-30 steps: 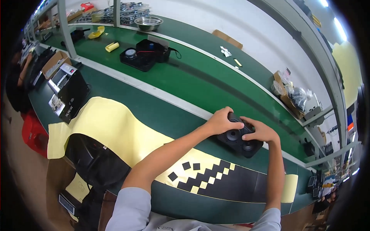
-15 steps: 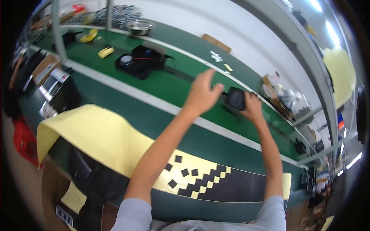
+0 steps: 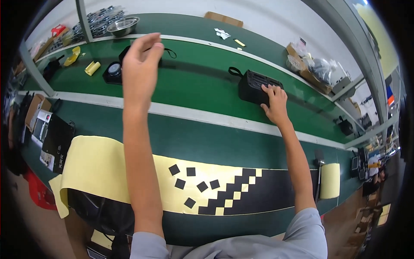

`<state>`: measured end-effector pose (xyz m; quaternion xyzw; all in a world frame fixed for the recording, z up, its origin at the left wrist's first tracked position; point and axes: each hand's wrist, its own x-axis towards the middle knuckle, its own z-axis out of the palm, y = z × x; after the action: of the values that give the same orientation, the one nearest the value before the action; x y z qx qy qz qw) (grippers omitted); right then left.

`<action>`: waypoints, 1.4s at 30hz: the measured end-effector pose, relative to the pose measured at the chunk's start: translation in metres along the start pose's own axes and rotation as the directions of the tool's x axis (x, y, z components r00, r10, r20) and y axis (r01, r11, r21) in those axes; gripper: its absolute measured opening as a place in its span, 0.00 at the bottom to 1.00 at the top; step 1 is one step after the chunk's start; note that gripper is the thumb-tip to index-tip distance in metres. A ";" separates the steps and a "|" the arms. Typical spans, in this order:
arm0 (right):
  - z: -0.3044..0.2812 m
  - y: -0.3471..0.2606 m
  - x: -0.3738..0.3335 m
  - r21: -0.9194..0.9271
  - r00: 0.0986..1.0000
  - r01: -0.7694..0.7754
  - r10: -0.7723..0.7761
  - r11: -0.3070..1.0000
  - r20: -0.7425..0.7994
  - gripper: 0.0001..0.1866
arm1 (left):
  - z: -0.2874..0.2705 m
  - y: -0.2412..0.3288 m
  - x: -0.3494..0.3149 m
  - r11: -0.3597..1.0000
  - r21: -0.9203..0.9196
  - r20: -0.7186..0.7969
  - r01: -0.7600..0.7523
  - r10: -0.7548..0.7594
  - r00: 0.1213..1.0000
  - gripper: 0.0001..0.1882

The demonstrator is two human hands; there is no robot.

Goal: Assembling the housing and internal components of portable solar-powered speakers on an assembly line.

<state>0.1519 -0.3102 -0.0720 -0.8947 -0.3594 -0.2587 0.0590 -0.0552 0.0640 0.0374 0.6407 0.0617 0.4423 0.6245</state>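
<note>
On the green belt stands a black box-shaped speaker (image 3: 252, 88) with a ribbed top and a strap loop at its left end. My right hand (image 3: 277, 102) grips its near right corner, fingers over the top and thumb low at the side. My left hand (image 3: 140, 64) is raised over the belt further left, thumb apart from the bent fingers, with nothing visible in it. Behind that hand, partly hidden, lies a second black unit (image 3: 108, 79) with a round speaker cone (image 3: 114, 68) facing up and a strap at its right.
Nearer me lies a yellow sheet (image 3: 164, 194) with black squares, a yellow roll (image 3: 330, 181) at its right. Yellow curved pieces (image 3: 92, 68) and a metal bowl (image 3: 123, 26) are far left. A carton of bagged parts (image 3: 317, 77) stands far right, by grey frame posts (image 3: 366, 39).
My left hand has moved left, away from the speaker. The speaker, tilted and blurred in my right hand before, now stands on the belt. The view has turned.
</note>
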 end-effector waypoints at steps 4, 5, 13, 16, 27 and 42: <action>-0.009 -0.004 0.004 0.051 1.000 0.020 -0.021 0.999 0.018 0.39 | -0.008 0.017 -0.006 0.997 0.080 0.010 -0.005 0.004 1.000 0.17; -0.013 0.000 0.003 0.134 0.999 0.003 -0.007 0.991 0.034 0.36 | -0.011 0.019 -0.006 0.996 0.085 0.040 -0.027 0.024 0.999 0.17; -0.073 -0.128 -0.015 0.544 0.932 0.305 -0.363 0.782 -0.001 0.14 | -0.044 0.046 -0.007 0.967 0.216 0.094 -0.132 0.114 0.989 0.18; -0.088 -0.179 -0.034 0.712 0.877 0.274 -0.472 0.646 0.091 0.21 | -0.043 0.048 -0.007 0.962 0.232 0.082 -0.143 0.127 0.989 0.17; -0.049 -0.248 -0.065 0.703 0.757 0.319 -0.617 0.636 0.215 0.36 | -0.008 0.065 -0.017 0.979 0.201 0.095 -0.044 0.025 0.995 0.12; -0.057 -0.217 -0.045 0.965 0.762 -0.173 -0.594 0.198 0.259 0.06 | -0.013 0.064 -0.015 0.976 0.211 0.107 -0.051 0.029 0.994 0.11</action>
<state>-0.0456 -0.1954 -0.0633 -0.6247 -0.5651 0.3081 0.4422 -0.1026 0.0505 0.0826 0.7271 0.0634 0.4120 0.5455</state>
